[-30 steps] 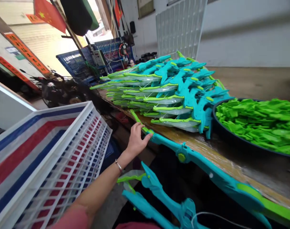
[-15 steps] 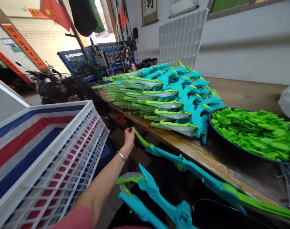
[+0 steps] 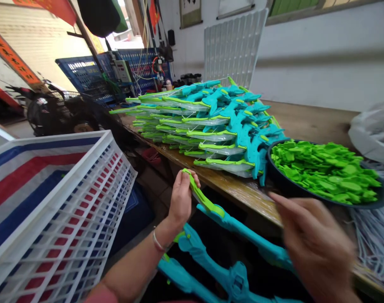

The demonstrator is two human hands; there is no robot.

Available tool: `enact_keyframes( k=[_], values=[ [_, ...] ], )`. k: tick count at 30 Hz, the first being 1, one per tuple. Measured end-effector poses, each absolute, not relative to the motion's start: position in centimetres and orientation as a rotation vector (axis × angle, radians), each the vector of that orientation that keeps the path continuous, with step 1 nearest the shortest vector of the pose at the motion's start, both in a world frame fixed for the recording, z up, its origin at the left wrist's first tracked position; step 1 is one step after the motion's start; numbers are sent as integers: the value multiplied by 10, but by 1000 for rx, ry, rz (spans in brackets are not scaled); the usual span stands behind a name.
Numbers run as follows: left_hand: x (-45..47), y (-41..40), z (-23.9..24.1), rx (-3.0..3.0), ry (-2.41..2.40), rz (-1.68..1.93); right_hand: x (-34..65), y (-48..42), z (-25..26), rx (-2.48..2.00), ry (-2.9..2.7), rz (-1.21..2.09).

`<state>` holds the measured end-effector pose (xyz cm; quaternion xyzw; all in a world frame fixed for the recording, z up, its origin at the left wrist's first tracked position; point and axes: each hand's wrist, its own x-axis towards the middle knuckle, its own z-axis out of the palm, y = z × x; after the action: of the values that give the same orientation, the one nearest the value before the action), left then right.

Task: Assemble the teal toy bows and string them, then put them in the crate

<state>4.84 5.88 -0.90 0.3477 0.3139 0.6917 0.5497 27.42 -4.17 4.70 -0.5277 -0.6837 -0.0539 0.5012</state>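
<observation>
left hand (image 3: 181,198): closed around the green tip (image 3: 201,195) of 1 teal toy bow (image 3: 233,222). The thumb and fingers are wrapped over the tip. A thin bracelet (image 3: 157,242) is worn at the wrist.
toy bow: held at its upper-left end, just in front of the counter (image 3: 236,189) and below its front edge. Its teal limb runs down to the right and is hidden behind the right hand.
right hand (image 3: 312,248): blurred. The fingers are stretched out, loosely spread and pointed left, with nothing seen gripped. It lies in front of the bow's limb; whether the limb is touched cannot be told.
stack of bows (image 3: 217,126): many teal-and-green bows are piled on the counter, beyond the held bow.
basin (image 3: 274,174): dark and round, set on the counter just right of the stack and heaped with green parts (image 3: 324,172).
cords (image 3: 375,240): a bundle of white cords is laid at the counter's right end, near the basin.
crate (image 3: 62,210): white, with red and blue stripes, tilted at the left beside the left arm.
lower bows (image 3: 217,265): more teal bows are seen beneath the held one.
</observation>
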Motion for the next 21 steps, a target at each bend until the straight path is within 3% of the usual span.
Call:
enact_keyframes(
  k=[4, 9, 21],
  values=[
    [56, 28, 12, 834, 620, 1677, 215, -6, 54, -1073, -1693, 199],
    [44, 7, 20, 846, 547, 1723, 169, 2, 61, -910, -1728, 360],
    [32, -16, 27, 754, 296, 1575, 146, -20, 64, -919, -1907, 201]
  ],
)
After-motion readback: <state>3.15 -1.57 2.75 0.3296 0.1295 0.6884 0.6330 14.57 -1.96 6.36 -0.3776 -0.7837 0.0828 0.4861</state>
